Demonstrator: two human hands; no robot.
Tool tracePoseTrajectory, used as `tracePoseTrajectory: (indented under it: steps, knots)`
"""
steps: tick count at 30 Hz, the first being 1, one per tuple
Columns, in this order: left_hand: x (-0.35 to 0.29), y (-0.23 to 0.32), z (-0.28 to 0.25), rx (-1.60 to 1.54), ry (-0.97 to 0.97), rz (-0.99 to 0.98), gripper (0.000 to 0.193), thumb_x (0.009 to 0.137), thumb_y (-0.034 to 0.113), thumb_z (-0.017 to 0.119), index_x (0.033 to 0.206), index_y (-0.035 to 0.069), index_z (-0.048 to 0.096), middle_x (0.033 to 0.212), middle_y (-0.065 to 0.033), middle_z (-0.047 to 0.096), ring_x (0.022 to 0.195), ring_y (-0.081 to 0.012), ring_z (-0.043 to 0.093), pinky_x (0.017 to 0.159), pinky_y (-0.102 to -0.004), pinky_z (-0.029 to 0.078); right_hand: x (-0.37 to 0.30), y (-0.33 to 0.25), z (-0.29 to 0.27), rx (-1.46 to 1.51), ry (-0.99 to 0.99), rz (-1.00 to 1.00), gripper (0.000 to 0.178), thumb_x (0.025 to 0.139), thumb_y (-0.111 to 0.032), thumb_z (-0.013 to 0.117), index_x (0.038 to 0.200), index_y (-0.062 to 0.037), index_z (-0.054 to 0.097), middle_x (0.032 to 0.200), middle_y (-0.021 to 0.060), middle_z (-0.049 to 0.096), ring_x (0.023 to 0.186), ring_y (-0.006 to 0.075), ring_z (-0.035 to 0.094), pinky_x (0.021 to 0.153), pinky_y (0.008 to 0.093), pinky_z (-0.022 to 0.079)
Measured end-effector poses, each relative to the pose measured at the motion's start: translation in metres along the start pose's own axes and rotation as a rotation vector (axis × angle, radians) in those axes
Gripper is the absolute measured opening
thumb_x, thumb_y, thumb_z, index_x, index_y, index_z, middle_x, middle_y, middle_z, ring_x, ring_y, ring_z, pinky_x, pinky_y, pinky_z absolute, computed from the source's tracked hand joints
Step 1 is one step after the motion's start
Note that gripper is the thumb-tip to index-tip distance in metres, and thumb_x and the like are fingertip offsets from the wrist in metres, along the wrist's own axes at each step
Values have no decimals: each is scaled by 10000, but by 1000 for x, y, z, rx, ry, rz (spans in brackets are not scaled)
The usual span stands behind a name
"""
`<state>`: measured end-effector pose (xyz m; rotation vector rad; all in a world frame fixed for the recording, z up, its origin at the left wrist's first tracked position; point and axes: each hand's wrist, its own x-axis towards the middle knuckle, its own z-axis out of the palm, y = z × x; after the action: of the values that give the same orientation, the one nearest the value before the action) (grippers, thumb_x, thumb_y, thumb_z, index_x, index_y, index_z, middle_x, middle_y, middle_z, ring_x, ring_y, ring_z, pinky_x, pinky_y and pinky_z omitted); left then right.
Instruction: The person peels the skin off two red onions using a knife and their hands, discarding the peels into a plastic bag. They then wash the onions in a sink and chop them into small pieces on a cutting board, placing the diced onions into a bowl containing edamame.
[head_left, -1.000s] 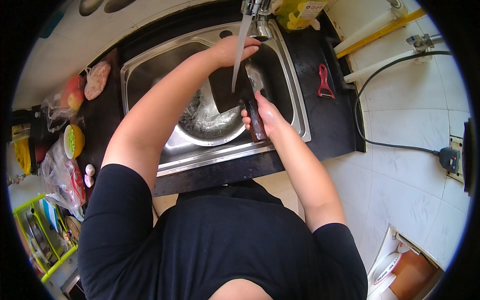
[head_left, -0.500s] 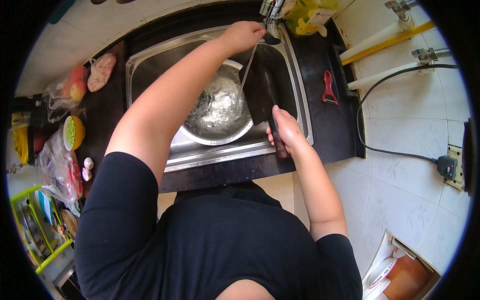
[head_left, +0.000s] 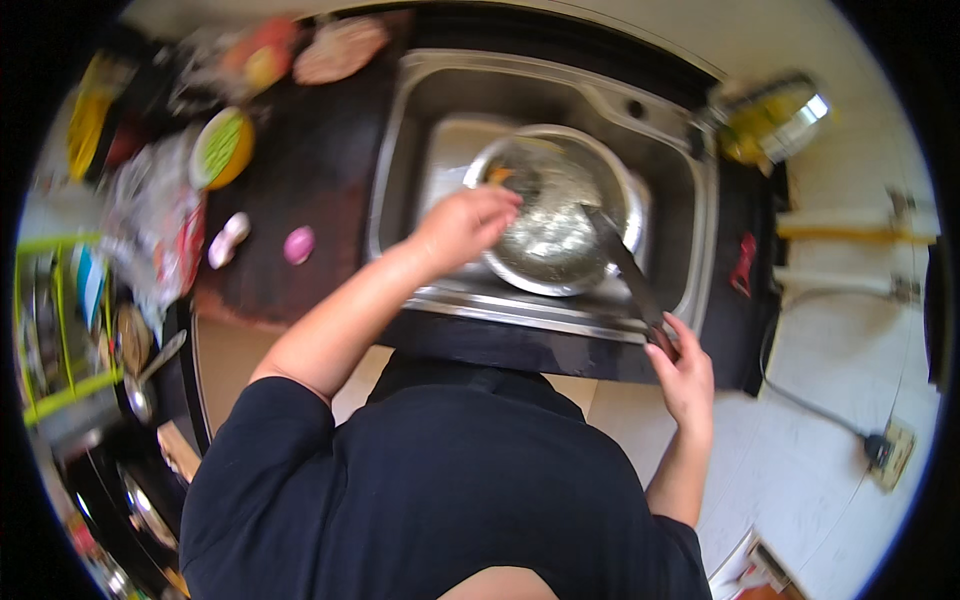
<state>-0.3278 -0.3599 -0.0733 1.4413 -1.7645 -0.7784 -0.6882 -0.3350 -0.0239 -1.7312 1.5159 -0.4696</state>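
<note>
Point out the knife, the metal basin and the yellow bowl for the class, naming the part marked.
Knife (head_left: pixel 627 264), head view: on the dark blade.
Metal basin (head_left: pixel 548 289), head view: on its near rim.
Yellow bowl (head_left: pixel 241 158), head view: on its outer wall.

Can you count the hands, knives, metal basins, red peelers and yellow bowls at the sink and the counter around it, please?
Hands: 2, the left hand and the right hand
Knife: 1
Metal basin: 1
Red peeler: 1
Yellow bowl: 1
Total: 6
</note>
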Motion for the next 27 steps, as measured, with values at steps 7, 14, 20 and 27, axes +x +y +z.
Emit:
tracePoseTrajectory:
  steps: [7,14,20,27]
  knots:
    - [-151,-38,-97,409,392,-87,109,771,77,629,866,48,672,1040,-83,642,1014,-286,580,866,-383,466,48,-76,71,278,-204,265,234,840,-200,631,940,-4,552,622,28,531,477,99,502,454,233,417]
    - [-205,-87,-143,558,425,-87,280,747,42,605,1027,47,606,1103,-99,593,991,-301,567,841,-390,476,35,-140,136,351,-129,-278,148,850,-114,591,924,9,556,693,36,571,579,101,543,550,242,449]
    - [-220,-91,-141,522,439,12,278,710,11,636,986,40,620,1022,-99,603,920,-300,579,786,-375,483,27,-215,196,-182,-267,-179,171,841,-181,586,793,-18,603,604,127,563,565,224,574,563,309,461]
    - [-215,-109,-145,393,462,116,244,679,5,587,916,44,629,963,-77,592,875,-283,564,778,-357,482,9,-254,248,-550,-333,-663,142,821,-188,562,883,-81,632,687,137,618,629,318,611,573,411,490]
